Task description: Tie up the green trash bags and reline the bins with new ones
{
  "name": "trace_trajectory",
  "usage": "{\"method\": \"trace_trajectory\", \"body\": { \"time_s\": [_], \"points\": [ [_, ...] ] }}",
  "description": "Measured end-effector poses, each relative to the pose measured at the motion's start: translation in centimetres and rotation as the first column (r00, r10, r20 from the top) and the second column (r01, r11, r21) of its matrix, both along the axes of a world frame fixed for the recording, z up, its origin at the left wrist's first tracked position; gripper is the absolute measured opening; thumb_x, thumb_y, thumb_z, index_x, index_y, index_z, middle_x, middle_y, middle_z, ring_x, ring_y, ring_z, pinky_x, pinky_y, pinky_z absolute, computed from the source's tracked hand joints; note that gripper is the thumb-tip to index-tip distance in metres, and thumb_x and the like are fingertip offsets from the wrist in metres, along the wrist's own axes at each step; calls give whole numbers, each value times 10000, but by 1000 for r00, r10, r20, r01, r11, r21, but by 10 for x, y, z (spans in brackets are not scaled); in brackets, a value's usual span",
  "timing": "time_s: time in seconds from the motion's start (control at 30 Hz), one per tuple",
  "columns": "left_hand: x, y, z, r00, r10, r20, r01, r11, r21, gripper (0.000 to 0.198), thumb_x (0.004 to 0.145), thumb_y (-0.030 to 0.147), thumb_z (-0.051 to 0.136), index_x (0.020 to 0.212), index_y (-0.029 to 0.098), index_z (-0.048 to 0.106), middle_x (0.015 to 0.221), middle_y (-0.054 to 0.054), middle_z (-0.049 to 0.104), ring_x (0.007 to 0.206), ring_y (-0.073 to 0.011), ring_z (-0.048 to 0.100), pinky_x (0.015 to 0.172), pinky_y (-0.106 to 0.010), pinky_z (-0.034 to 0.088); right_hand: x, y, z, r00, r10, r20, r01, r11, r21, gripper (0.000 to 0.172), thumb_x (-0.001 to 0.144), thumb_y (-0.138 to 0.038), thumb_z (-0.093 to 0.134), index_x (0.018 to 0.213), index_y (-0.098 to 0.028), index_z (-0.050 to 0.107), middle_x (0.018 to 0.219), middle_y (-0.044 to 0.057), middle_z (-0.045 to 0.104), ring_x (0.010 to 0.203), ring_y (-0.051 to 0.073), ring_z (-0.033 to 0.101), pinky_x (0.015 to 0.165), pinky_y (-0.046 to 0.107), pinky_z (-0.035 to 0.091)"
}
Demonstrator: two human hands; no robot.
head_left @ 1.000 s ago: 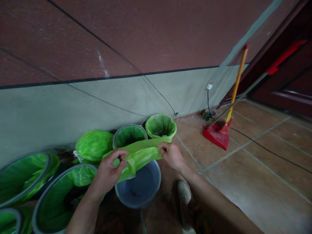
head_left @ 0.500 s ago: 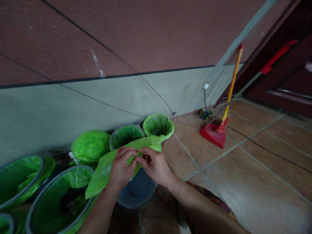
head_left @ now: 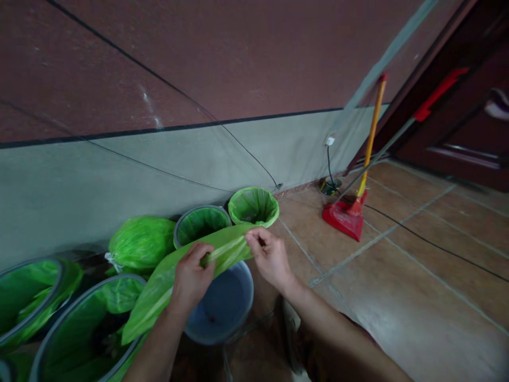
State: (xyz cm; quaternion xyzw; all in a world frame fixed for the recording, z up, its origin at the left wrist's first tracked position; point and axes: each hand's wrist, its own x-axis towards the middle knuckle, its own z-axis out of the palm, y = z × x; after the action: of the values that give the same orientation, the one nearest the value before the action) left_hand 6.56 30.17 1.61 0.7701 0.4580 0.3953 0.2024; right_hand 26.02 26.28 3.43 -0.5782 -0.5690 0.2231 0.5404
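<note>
A flat green plastic bag is stretched between my two hands in the head view. My left hand pinches its edge near the middle, fingers curled over the plastic. At the bag's right end, my right hand grips the edge between thumb and fingers. Below the bag stands an unlined grey-blue bin with a small reddish speck inside. Just behind the bag are a grey-rimmed bin and a smaller bin, both lined with green bags.
Larger lined bins stand at the lower left, beside a knotted, filled green bag. A red dustpan and a yellow-handled broom stand to the right. A black cable crosses the tiles.
My hands have moved apart, the right one sliding to the right end of the bag. The bag's edge is now drawn straighter, and more of the unlined bin shows.
</note>
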Motion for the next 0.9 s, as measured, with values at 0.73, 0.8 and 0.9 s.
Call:
{"method": "trace_trajectory", "body": {
  "time_s": [0.73,0.8,0.9],
  "points": [
    [-2,-2,-3,950,95,-297,-68,993,101,209,793,109,450,845,221,620,886,-21,653,821,-158,648,769,-260,492,9,9,-13,987,69,-146,-87,989,-118,250,897,-402,518,775,-192,581,643,-22,574,563,108,527,547,221,402],
    [1,-4,-7,926,94,-366,-74,995,70,222,772,93,449,860,219,609,895,-23,653,822,-170,651,761,-274,499,8,12,-15,956,69,-286,-107,987,-119,283,882,-454,535,773,-194,567,629,-24,587,514,100,519,511,218,409],
    [7,-10,-13,906,54,-419,-57,998,7,230,784,102,452,920,216,599,925,-32,656,839,-184,654,764,-294,509,8,17,-15,899,33,-438,-94,989,-117,316,844,-502,575,776,-194,556,617,-21,627,455,91,515,463,214,406]
  ]
}}
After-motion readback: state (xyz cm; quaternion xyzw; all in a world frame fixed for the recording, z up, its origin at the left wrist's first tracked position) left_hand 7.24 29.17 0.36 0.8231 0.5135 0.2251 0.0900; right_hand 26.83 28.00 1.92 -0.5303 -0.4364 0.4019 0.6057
